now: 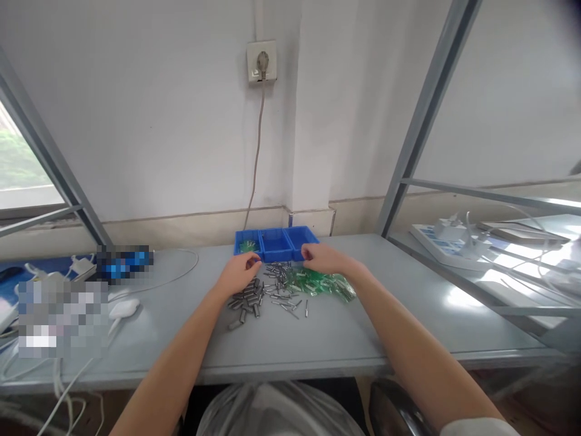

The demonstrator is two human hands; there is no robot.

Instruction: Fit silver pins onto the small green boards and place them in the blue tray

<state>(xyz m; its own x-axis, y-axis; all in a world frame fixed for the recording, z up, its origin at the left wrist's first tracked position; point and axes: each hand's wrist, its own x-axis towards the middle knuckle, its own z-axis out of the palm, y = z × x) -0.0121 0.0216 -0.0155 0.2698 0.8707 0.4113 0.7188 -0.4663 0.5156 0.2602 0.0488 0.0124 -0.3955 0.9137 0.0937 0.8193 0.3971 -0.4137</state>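
White walls back a grey worktop as a person sits with both forearms stretched across it. The left hand is curled, thumb near the fingertips, just in front of a row of three blue bins; whether it grips anything cannot be told. The right hand, also bent at the fingers, is by the right-hand bin, its contents, if any, likewise hidden from view. Beside the left hand lies a heap of thick metal cylinders, with thinner metal pins scattered between the two hands. Green packets spread below the right hand, and small green and silvery pieces sit in the left-hand bin. Farther left, a white charger rests among pale cables. On the wall beyond, a plug fills a socket, its cord running down behind the bins. Grey metal posts slant up on either side.
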